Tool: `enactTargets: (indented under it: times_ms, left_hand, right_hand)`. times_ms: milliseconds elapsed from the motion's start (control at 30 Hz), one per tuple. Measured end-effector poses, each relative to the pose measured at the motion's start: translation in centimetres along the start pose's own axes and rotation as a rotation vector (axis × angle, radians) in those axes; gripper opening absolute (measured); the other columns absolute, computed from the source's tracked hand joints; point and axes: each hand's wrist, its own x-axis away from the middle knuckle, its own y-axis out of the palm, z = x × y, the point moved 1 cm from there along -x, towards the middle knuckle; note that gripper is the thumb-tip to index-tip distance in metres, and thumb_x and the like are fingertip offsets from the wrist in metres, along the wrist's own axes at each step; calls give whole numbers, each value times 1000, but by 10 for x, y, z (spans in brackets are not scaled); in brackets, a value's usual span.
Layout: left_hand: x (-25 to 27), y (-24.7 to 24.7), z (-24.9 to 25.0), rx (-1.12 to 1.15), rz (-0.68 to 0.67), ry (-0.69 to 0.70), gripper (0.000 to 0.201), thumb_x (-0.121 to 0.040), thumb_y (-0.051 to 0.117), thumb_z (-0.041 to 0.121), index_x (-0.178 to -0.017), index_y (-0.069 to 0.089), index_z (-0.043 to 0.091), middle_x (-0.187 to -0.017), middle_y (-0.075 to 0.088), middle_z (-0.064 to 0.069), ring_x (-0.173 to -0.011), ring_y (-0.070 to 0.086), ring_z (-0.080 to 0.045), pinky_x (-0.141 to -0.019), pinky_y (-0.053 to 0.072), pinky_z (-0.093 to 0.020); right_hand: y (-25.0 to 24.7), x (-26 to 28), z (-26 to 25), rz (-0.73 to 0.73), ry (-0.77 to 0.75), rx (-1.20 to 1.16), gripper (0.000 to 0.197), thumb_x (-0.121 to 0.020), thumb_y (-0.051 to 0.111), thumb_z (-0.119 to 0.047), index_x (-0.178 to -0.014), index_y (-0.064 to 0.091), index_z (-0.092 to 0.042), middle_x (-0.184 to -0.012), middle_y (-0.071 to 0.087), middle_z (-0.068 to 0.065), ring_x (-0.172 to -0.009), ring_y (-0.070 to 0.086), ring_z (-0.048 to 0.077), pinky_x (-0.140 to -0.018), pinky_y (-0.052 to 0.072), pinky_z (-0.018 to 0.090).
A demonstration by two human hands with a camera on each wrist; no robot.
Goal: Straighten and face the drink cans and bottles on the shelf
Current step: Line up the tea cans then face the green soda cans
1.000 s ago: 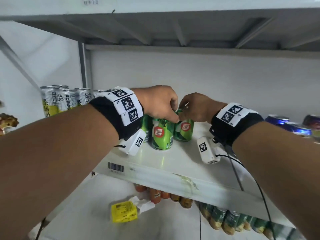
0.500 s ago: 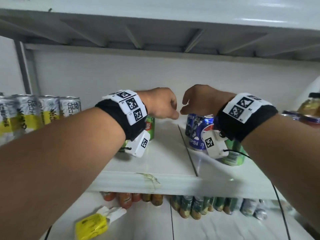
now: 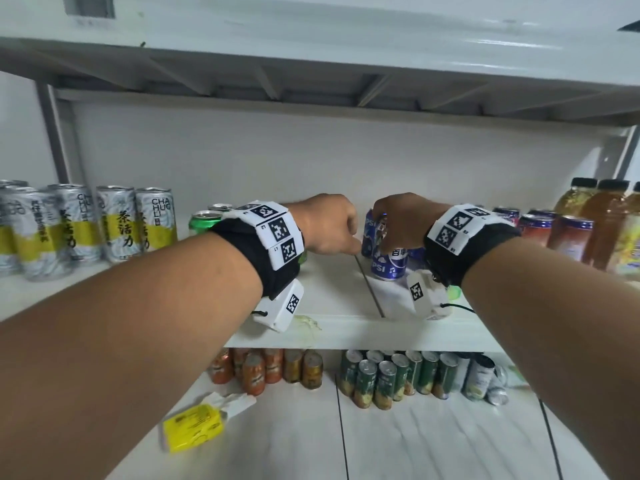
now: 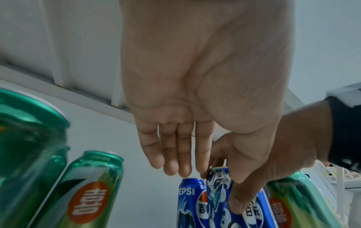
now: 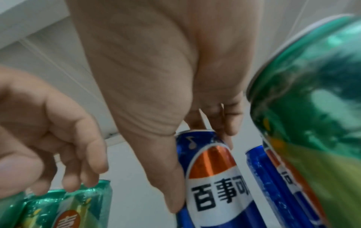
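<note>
A blue Pepsi can (image 3: 389,266) stands upright on the white shelf (image 3: 346,332), a little right of its seam. My right hand (image 3: 394,221) grips this can (image 5: 216,177) from above: the thumb (image 5: 168,177) lies on its left side and the fingers reach behind its rim. A second blue can (image 3: 367,233) stands just behind it to the left. My left hand (image 3: 330,230) hovers beside them, and the left wrist view shows its fingers (image 4: 175,162) relaxed and holding nothing. Green cans (image 3: 204,220) stand to the left, partly hidden by my left wrist.
Tall white-and-yellow tea cans (image 3: 117,223) line the shelf's left end. Red cans (image 3: 568,237) and amber juice bottles (image 3: 602,223) fill the right. A green can (image 3: 452,292) stands by my right wrist. The shelf below holds rows of cans (image 3: 388,375) and a yellow pack (image 3: 194,424).
Both hands left the green cans and moved right along the shelf. The right hand has taken hold of a blue Pepsi can; the left hand now holds nothing.
</note>
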Motion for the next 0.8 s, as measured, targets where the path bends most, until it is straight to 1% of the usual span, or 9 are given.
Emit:
enactTargets:
  times_ms: [167,233,300,367,467,533,633,733,800]
  left_hand:
    - [31,5,-2,38,-22,2,53,-85,83,46,-132,66,28,-122,66,9,-112,65,-19,-103,54,-36]
    - [42,8,0,105,-41,20,62,-83,87,43,-137,63,24,-122,66,8,-111,66,-19,-97,54,-31]
    - [51,15,2,204,-64,34,66,-79,92,42,-133,60,22,-118,68,7,-105,68,-16,-87,54,-28]
    - [59,25,2,309,-65,30,68,-75,96,42,-127,58,22,-113,70,8,-103,69,-12,-88,56,-28]
    - [68,40,2,492,-26,3,63,-75,96,40,-122,60,20,-110,74,6,-104,72,-14,-95,60,-35]
    - [69,48,1,635,-6,6,59,-75,96,35,-121,63,19,-110,78,3,-106,75,-17,-101,61,-42]
    - [72,58,-3,805,33,8,56,-76,96,23,-124,66,16,-112,81,-1,-108,78,-19,-104,60,-48]
    - [69,68,-5,893,69,-22,64,-78,95,15,-133,61,14,-122,78,-6,-115,75,-24,-107,58,-50]
    - [72,71,-6,897,110,-14,68,-78,96,15,-135,59,16,-123,77,-5,-114,75,-22,-105,59,-49]
  right_hand:
    - [-1,30,-11,100,-56,-147,50,-71,89,-39,-114,65,-29,-103,60,-2,-96,58,22,-73,43,29]
    - [-4,47,-20,140,-84,-215,50,-71,88,-42,-113,66,-29,-102,63,-4,-93,57,19,-68,40,27]
    - [-5,63,-27,174,-91,-331,48,-71,88,-43,-113,66,-32,-103,65,-6,-91,59,16,-63,40,23]
    - [-3,78,-34,196,-84,-496,48,-74,87,-42,-116,65,-32,-105,68,-6,-91,63,15,-65,43,21]
    - [9,94,-39,245,-86,-721,55,-75,90,-39,-123,64,-28,-105,70,-4,-94,69,16,-80,57,29]
    - [19,97,-39,280,-81,-834,62,-76,91,-36,-130,62,-26,-109,69,-3,-98,70,16,-88,60,33]
    - [37,95,-41,321,-23,-1022,66,-80,90,-37,-136,58,-21,-112,68,-2,-99,70,10,-88,59,29]
    - [60,84,-40,230,-2,-1277,61,-82,88,-38,-131,60,-15,-112,75,5,-101,75,19,-93,62,43]
    - [72,86,-39,226,-35,-1385,64,-84,87,-38,-136,59,-13,-115,76,7,-104,76,22,-92,63,48]
